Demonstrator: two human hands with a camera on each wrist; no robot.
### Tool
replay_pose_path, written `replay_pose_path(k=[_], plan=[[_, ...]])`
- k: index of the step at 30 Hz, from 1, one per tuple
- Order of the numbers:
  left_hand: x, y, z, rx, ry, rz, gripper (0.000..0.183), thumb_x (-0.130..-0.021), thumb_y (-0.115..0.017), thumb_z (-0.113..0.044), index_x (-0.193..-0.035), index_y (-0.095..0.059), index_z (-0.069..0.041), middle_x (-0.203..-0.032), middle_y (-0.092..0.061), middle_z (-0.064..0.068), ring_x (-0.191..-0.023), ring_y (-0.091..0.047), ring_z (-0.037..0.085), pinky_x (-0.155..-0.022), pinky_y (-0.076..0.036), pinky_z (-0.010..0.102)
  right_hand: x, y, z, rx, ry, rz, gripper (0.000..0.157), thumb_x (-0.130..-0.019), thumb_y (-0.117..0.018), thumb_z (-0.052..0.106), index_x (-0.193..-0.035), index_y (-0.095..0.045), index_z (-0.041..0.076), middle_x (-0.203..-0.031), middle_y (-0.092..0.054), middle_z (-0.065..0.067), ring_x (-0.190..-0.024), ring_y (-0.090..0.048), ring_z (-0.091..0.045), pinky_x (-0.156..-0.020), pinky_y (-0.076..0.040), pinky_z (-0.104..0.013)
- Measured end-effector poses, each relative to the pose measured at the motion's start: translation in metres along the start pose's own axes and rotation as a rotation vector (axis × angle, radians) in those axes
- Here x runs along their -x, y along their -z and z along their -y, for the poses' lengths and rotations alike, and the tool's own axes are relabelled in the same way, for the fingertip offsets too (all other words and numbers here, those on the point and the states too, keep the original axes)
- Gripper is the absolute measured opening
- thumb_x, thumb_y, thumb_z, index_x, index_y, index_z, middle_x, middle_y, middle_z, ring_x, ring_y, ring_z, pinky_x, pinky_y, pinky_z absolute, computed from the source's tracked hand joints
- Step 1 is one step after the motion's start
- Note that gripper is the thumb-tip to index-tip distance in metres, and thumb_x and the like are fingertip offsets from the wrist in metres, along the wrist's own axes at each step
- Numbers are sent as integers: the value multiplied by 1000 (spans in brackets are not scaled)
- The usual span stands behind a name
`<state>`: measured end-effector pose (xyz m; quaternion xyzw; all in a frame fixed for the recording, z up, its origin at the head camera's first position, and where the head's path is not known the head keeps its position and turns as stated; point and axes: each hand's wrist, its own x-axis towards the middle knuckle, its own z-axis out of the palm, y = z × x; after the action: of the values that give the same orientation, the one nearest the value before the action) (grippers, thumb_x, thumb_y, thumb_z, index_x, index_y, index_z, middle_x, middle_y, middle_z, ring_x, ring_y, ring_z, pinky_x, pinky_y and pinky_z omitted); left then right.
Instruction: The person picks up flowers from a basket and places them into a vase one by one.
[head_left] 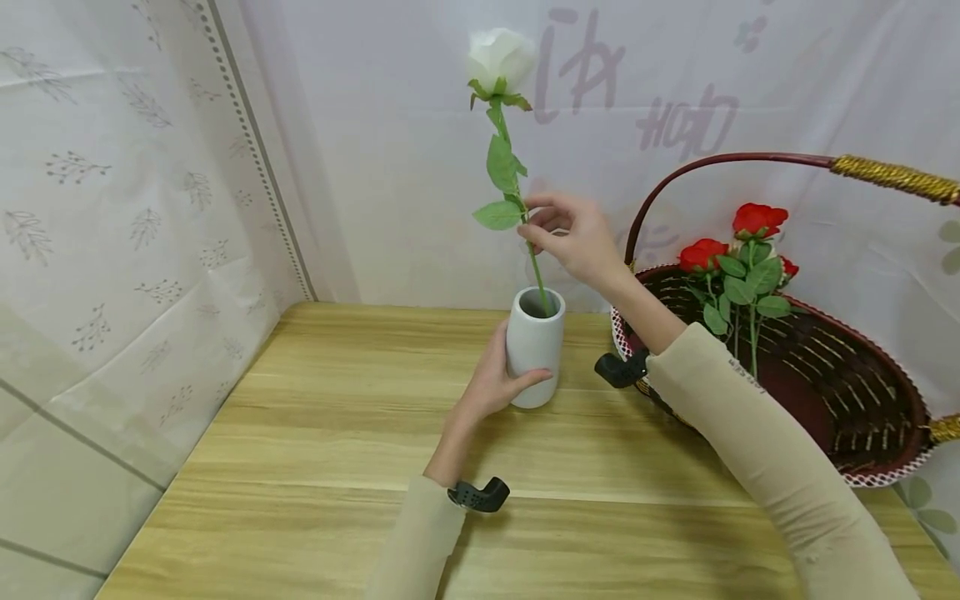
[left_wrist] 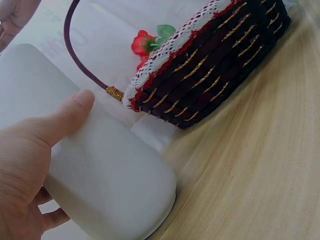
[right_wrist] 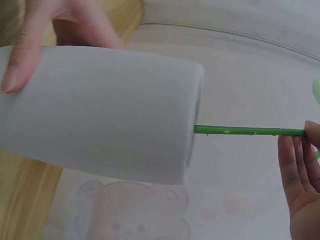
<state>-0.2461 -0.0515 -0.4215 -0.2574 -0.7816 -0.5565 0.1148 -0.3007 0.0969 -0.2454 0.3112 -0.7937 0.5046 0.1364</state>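
Observation:
A white vase (head_left: 534, 358) stands on the wooden table, and my left hand (head_left: 501, 379) grips it from the left, thumb across its front. In the left wrist view the thumb lies along the pale vase (left_wrist: 115, 170). Above it, my right hand (head_left: 572, 233) pinches the green stem of a white rose (head_left: 501, 60) between thumb and fingers. The rose is nearly upright, leaning slightly left. Its stem's lower end is inside the vase mouth; how deep it reaches is hidden. In the right wrist view the green stem (right_wrist: 240, 130) runs from the vase rim to my fingertips.
A dark woven basket (head_left: 847, 383) with white lace trim and a tall arched handle (head_left: 720, 158) stands at the right. Several roses, including a red rose (head_left: 759, 219), lean inside it. A pale printed cloth (head_left: 390, 167) hangs behind the wooden table (head_left: 360, 400).

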Motion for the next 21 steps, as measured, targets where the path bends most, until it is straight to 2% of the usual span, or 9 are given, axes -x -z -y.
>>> replay_pose_path(k=[2, 6, 10, 13, 18, 21], plan=[[0, 0, -1, -5, 3, -1, 91, -71, -80, -18, -142, -23, -16, -127, -43, 4, -109, -48, 23, -88, -42, 41, 1, -2, -10, 20, -2, 8, 33, -84, -67, 19, -116, -61, 12, -87, -65, -10, -69, -62, -20, -68, -51, -32], [0, 1, -2, -12, 0, -2, 91, -72, -79, -17, -142, -22, -15, -126, -43, 6, -109, -48, 24, -87, -43, 40, 5, -6, -14, 42, 1, 20, 32, -84, -67, 19, -115, -61, 13, -85, -65, -5, -70, -62, -18, -68, -51, -31], [0, 1, -3, -10, -3, -2, 91, -72, -79, -17, -142, -22, -14, -127, -43, 6, -109, -48, 24, -87, -43, 40, 10, -8, -16, 48, -1, 35, 32, -84, -67, 17, -115, -60, 12, -86, -65, -8, -71, -63, -21, -68, -51, -30], [0, 0, 0, -5, -7, -4, 91, -72, -80, -18, -142, -22, -14, -126, -43, 6, -109, -48, 24, -87, -43, 41, 15, -10, -8, 46, -12, 49, 33, -85, -66, 13, -116, -59, 7, -87, -65, -12, -72, -63, -25, -69, -50, -30], [-4, -5, 20, -19, 3, -4, 94, -71, -80, -25, -142, -20, -21, -127, -42, 1, -108, -48, 18, -87, -43, 40, 24, -13, 9, 54, -8, 69, 32, -85, -64, 5, -115, -58, -1, -88, -64, -19, -75, -62, -32, -68, -51, -29], [-6, -8, 31, -39, 22, -2, 94, -70, -79, -32, -142, -18, -27, -127, -41, -4, -108, -46, 12, -87, -43, 37, 27, -15, 7, 55, -10, 80, 32, -84, -64, 4, -116, -58, -2, -89, -63, -19, -76, -62, -32, -65, -51, -29]])
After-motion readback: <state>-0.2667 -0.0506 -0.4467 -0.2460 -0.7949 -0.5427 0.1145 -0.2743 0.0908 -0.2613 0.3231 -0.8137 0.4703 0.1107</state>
